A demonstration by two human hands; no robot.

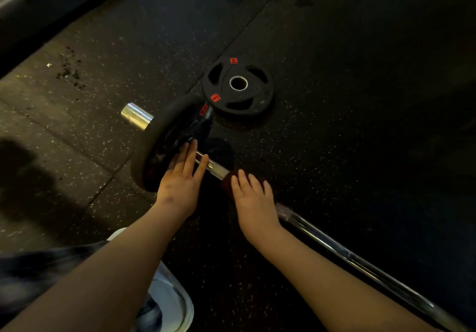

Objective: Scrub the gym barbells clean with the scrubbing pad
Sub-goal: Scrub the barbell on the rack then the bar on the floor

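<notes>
1. Speckled black rubber floor (360,115) lies bare upper right; loose black weight plate (238,88) at centre.
2. Left hand (180,184) flat against mounted black plate (161,143); right hand (253,203), fingers straight, presses dark-brown scrubbing pad (227,181) onto chrome steel barbell (334,246), centre.

Dim warm light is reaching only the left side; the right is sinking into black. Glare is flashing off the barbell end (136,115).

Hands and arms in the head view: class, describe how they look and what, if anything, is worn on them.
The left hand and right hand are ungloved; no rings, watch or bands show. The left forearm and right forearm are sleeveless to the picture's edge. Two small dark blotches mark the left hand's back.
</notes>
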